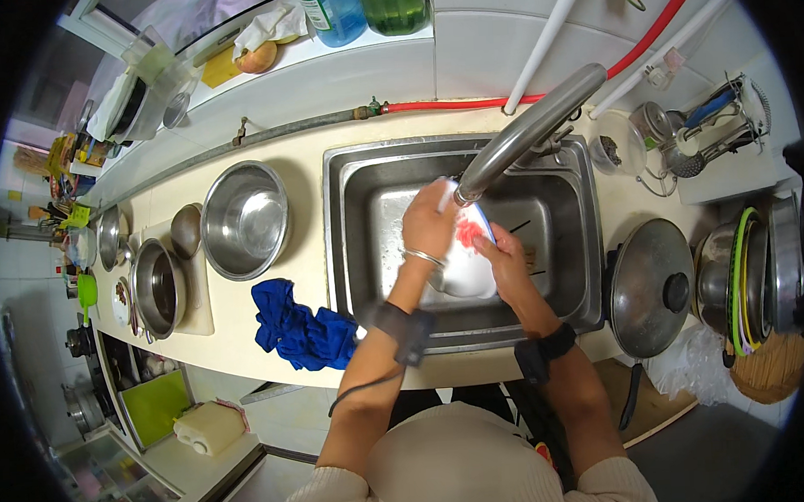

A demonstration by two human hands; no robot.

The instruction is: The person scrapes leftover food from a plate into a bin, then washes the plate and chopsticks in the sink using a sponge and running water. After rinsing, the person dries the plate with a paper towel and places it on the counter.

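Observation:
Over the steel sink (587, 263), my right hand (510, 260) grips a white dish with a blue rim and a red pattern (472, 238), thumb on its inner face. The dish is tilted under the mouth of the curved steel faucet (531, 137). My left hand (431, 219), with a bangle at the wrist, lies against the dish's left side. Motion blurs its fingers, so whether it grips anything is unclear. Another whitish rounded piece (467, 275) shows just below the dish between my hands. Thin dark sticks (521, 225) lie on the sink floor at right.
A steel basin (244, 221) and a crumpled blue cloth (301, 329) lie left of the sink. Farther left stands a steel pot (158, 288). At right, a lidded pan (649, 287) sits close to the sink, its handle (630, 396) projecting past the counter's front edge.

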